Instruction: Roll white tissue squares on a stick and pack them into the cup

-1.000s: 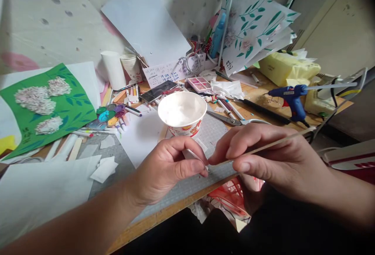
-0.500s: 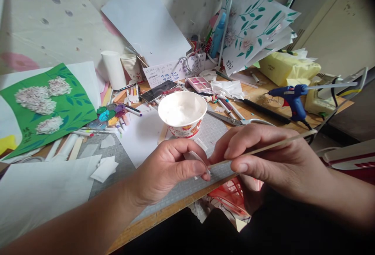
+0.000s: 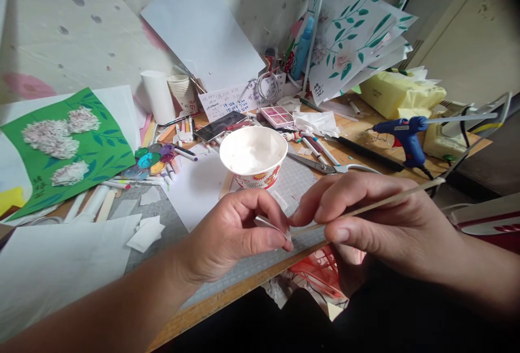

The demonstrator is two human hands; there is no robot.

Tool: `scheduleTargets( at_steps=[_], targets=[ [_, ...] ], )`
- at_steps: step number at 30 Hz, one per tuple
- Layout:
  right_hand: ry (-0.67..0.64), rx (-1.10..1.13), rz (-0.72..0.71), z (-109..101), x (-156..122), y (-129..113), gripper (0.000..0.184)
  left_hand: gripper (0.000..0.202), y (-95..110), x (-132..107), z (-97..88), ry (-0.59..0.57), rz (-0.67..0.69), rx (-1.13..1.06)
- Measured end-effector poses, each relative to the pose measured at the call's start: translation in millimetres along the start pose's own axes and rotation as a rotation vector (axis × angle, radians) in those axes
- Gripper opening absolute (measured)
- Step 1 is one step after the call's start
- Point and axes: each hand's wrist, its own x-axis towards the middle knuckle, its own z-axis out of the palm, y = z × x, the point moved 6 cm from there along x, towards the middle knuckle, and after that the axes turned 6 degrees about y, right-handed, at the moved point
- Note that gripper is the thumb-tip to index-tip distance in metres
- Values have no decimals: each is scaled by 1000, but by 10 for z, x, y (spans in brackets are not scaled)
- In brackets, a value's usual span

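My left hand (image 3: 239,236) is closed on a small piece of white paper (image 3: 268,224), pinched between thumb and fingers. Between the thumb and fingers of my right hand (image 3: 361,215) is a thin wooden stick (image 3: 382,202), slanting up to the right. Its lower left end meets the paper at my left fingertips; the exact contact is partly hidden by the fingers. Just beyond both hands stands a white paper bowl (image 3: 252,155) with a red and yellow printed side.
Scissors (image 3: 320,167) lie right of the bowl, and a blue glue gun (image 3: 409,139) rests farther right. At left are a green picture with paper flowers (image 3: 103,150), a paint palette (image 3: 148,161) and paper scraps (image 3: 146,234). Paper cups (image 3: 158,97) stand behind.
The paper in my left fingers has tilted a little, and my right fingers have shifted slightly on the stick. The bowl and the things around it stay put.
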Motion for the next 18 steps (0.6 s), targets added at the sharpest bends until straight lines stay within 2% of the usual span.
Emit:
scheduleTargets(
  at_steps=[10, 18],
  targets=[
    [-32, 14, -62, 42, 55, -45, 4, 16, 8, 3, 15, -4, 5, 9],
    [-83, 109, -45, 117, 54, -27, 8, 15, -24, -10, 84, -79, -27, -145]
  ],
)
